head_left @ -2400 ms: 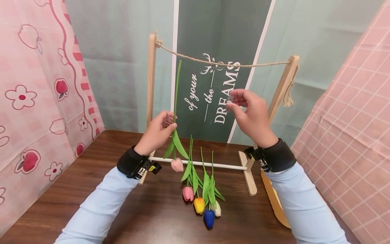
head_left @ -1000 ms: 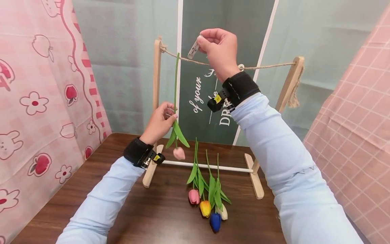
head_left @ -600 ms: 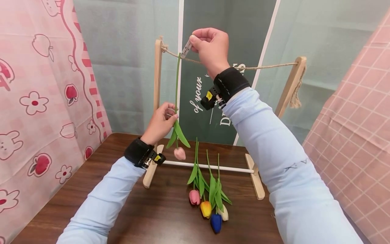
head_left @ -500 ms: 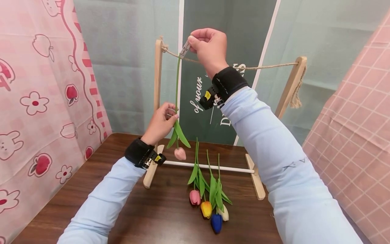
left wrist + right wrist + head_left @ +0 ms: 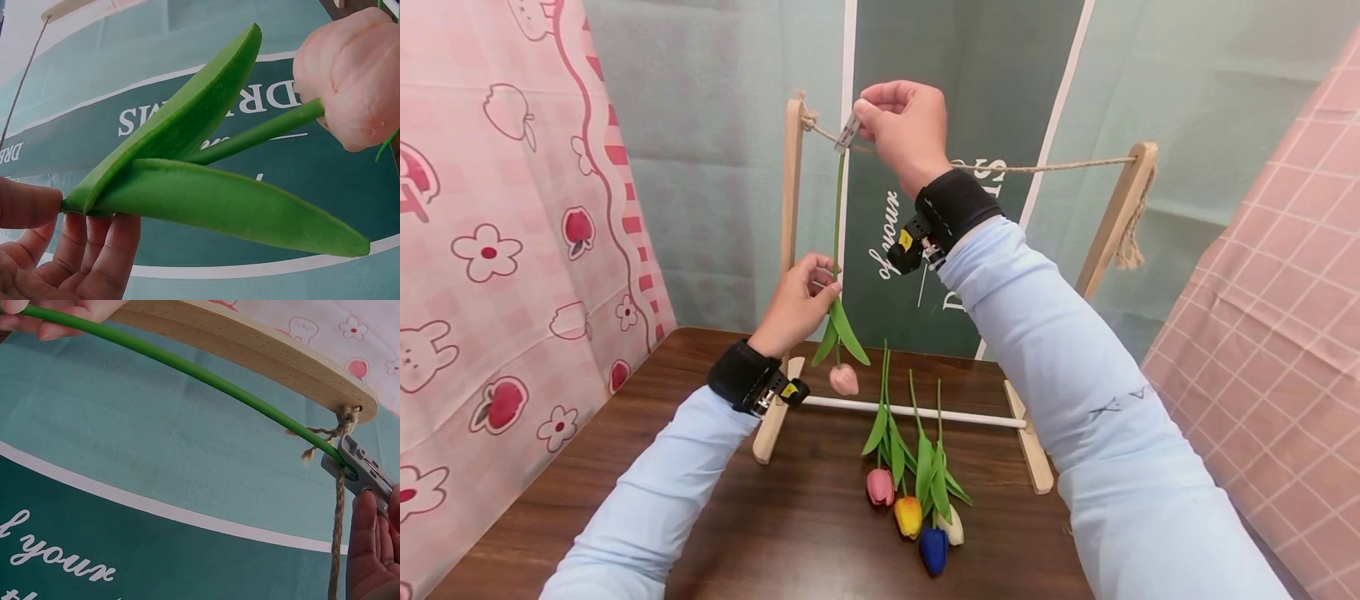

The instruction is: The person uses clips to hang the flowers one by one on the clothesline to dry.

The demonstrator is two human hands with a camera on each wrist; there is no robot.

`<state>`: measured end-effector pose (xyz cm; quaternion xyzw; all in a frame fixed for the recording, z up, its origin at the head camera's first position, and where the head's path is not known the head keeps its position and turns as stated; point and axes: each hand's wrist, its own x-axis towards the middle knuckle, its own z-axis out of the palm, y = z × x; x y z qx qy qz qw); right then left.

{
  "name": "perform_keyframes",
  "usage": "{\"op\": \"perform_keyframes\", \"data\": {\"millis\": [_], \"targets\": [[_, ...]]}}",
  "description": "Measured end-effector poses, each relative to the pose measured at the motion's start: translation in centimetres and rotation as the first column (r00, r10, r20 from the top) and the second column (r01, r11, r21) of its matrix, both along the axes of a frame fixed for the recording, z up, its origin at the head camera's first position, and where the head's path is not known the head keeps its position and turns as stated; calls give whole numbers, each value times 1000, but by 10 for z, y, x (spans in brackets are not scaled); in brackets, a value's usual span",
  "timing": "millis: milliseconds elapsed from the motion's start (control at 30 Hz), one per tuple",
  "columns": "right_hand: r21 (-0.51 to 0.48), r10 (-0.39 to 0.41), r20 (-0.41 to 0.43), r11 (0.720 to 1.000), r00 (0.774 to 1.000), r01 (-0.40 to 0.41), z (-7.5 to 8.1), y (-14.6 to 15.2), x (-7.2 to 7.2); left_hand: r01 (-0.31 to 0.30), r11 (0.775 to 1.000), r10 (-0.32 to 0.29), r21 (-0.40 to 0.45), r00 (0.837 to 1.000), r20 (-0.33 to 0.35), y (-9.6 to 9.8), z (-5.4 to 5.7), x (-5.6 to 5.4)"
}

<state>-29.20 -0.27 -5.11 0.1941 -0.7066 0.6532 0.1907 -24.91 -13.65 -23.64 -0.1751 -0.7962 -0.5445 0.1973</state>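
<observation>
My left hand (image 5: 801, 302) pinches the stem of a pale pink artificial tulip (image 5: 844, 379), which hangs bloom down with two green leaves below the fingers. In the left wrist view the bloom (image 5: 353, 78) is close up. My right hand (image 5: 910, 129) pinches a grey clothespin (image 5: 847, 132) at the rope (image 5: 1037, 169), near the left post. The right wrist view has the clothespin (image 5: 359, 469) with its jaws around the stem's tip and the rope, where the two meet. Whether the jaws press fully on both cannot be made out.
A wooden stand with a left post (image 5: 792, 183), a right post (image 5: 1112, 225) and a white lower bar (image 5: 955, 415) carries the rope. Pink (image 5: 880, 487), yellow (image 5: 907, 517), blue (image 5: 934, 550) and white (image 5: 951, 525) tulips lie on the brown table (image 5: 760, 533). Curtains hang around.
My right hand has risen from the right side and moved left with the clothespin to the rope, then slightly down over the stem's tip. My left hand has lifted the tulip a little.
</observation>
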Motion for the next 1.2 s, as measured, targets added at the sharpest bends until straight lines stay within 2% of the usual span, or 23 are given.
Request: {"op": "perform_keyframes", "data": {"millis": [333,767,967,1200], "targets": [[75,-6,13,997,1000,5,-1,2,-2,-3,1000,3,-8,1000,-8,0,-1,0],[100,27,26,995,999,-29,-2,2,1,-7,1000,7,-5,1000,-17,-7,-6,-3],[113,25,27,993,999,-28,-4,3,3,-2,1000,2,5,1000,-6,-14,-10,1],[107,11,24,994,1000,-13,-2,4,3,-4,1000,4,4,999,-34,-24,-13,5]]}}
